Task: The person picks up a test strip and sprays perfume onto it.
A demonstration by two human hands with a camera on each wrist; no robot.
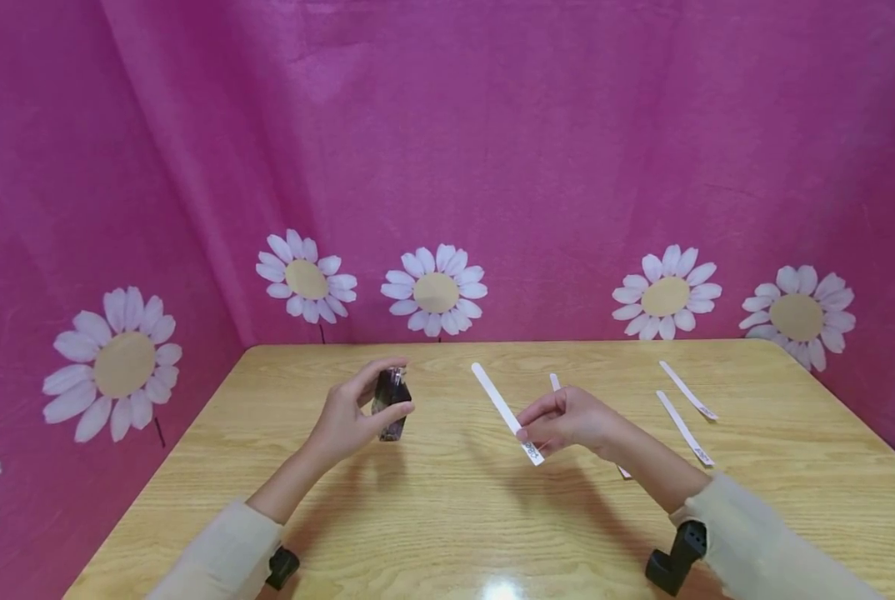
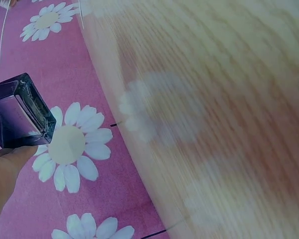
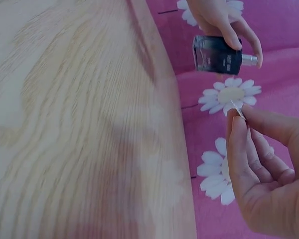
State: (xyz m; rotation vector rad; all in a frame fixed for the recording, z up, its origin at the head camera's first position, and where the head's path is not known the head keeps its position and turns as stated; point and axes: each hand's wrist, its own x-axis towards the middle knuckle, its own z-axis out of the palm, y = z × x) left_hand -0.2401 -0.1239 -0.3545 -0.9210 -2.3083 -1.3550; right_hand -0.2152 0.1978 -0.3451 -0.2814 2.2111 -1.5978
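Note:
My left hand (image 1: 345,419) holds a dark glass perfume bottle (image 1: 392,408) upright above the table, thumb on its near side and a finger over the sprayer top. The right wrist view shows the bottle (image 3: 217,55) with its silver sprayer neck bare of a cap; in the left wrist view its base (image 2: 37,107) shows. My right hand (image 1: 573,419) pinches a white paper test strip (image 1: 496,400) near its lower end, which bears handwriting. The strip slants up and left, its far end towards the bottle but apart from it. In the right wrist view the strip is seen edge-on.
On the wooden table (image 1: 290,517), two labelled strips lie to the right, a farther one (image 1: 686,389) and a nearer one (image 1: 683,427). Another strip (image 1: 555,382) lies partly hidden behind my right hand. A pink daisy-printed curtain (image 1: 530,167) stands behind the table and at its sides.

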